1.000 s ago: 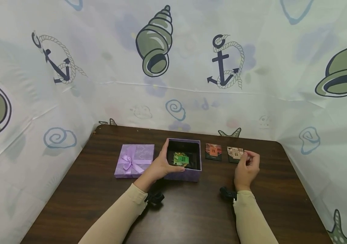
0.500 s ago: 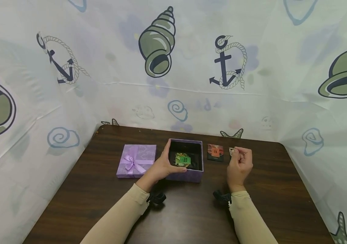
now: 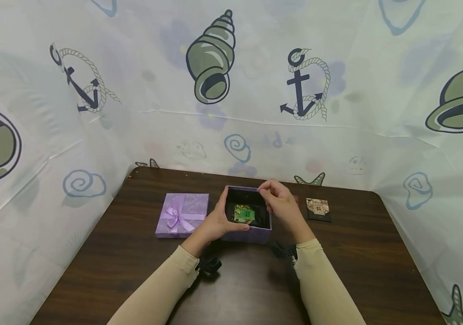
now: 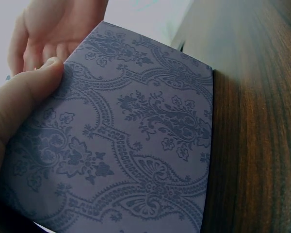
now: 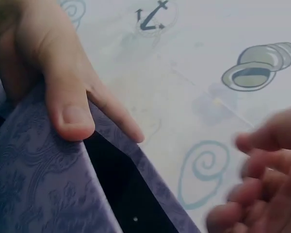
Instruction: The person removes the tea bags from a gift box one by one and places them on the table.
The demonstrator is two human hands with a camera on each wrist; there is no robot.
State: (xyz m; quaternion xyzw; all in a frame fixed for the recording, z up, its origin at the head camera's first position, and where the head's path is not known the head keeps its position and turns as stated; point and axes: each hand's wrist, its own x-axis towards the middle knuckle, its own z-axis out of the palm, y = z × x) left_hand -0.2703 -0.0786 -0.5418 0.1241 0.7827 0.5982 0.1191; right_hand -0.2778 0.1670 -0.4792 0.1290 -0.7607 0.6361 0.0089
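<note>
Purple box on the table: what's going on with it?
A person's left hand grips the open purple box, with a green item inside. The right hand is near the box's far right corner, fingers curled; whether they hold anything is unclear. The bow-topped lid lies left of the box, and a tan-and-black square lies to the right.

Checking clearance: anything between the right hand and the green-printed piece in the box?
Nothing visible covers the green-printed piece; the lid lies to the left. Only the walls of the purple box surround it, so the right hand likely has to enter from above.
</note>
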